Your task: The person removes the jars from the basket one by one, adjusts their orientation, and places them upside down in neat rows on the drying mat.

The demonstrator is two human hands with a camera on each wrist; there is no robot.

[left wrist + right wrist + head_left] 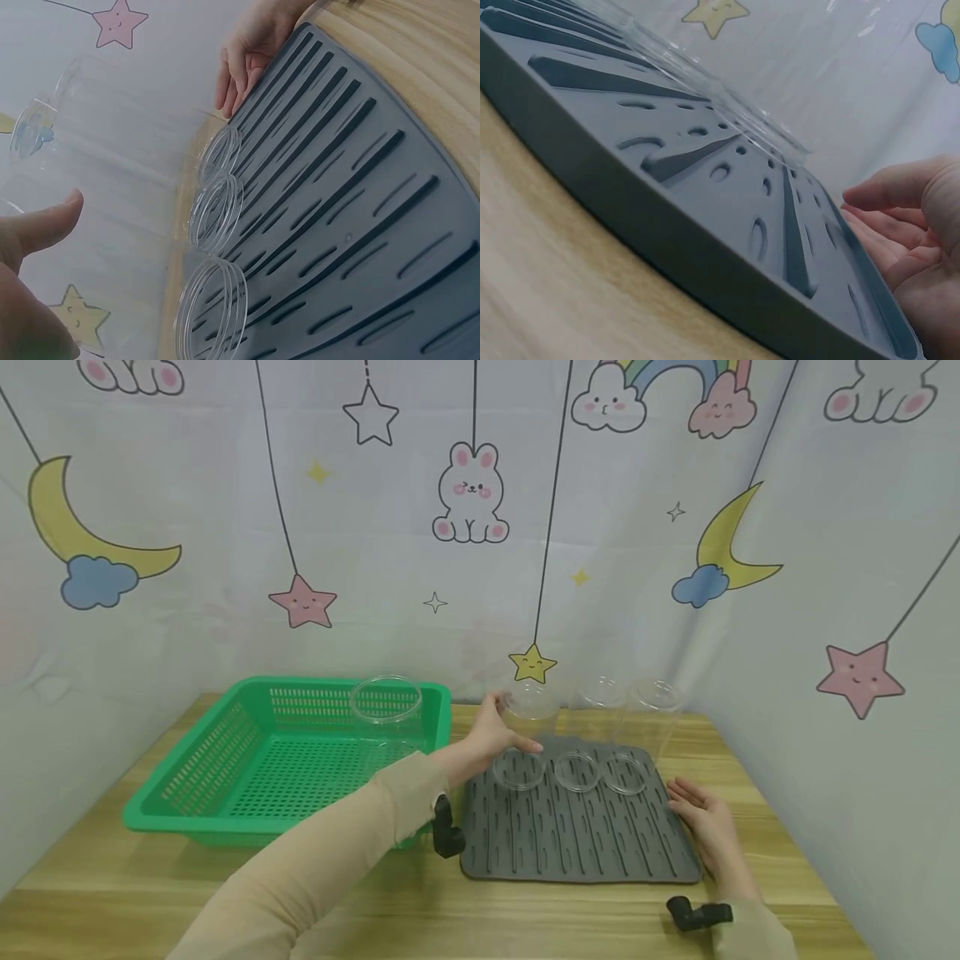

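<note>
- At left of the frame, we see a green basket [161, 793] on a wooden table [420, 914]; a clear cup [387, 720] stands at the basket's right end.
- Near the centre, our left hand [489, 732] curves round the first of three matching cups, the left cup [538, 720], thumb in front and fingers behind; we cannot tell how firmly it presses.
- Just right of it stand the middle cup [595, 731] and right cup [647, 737]; all three are upended in a row on the back half of a grey ridged mat [585, 839].
- We judge the cups light, stiff, thin-walled plastic, slippery if wet and apt to crack under a squeeze; the body, between thumb and fingers, looks the surest hold.
- At lower right, our right hand [707, 827] rests beside the mat's right edge, fingers loosely bent, holding nothing; whether it touches the mat we cannot tell.
</note>
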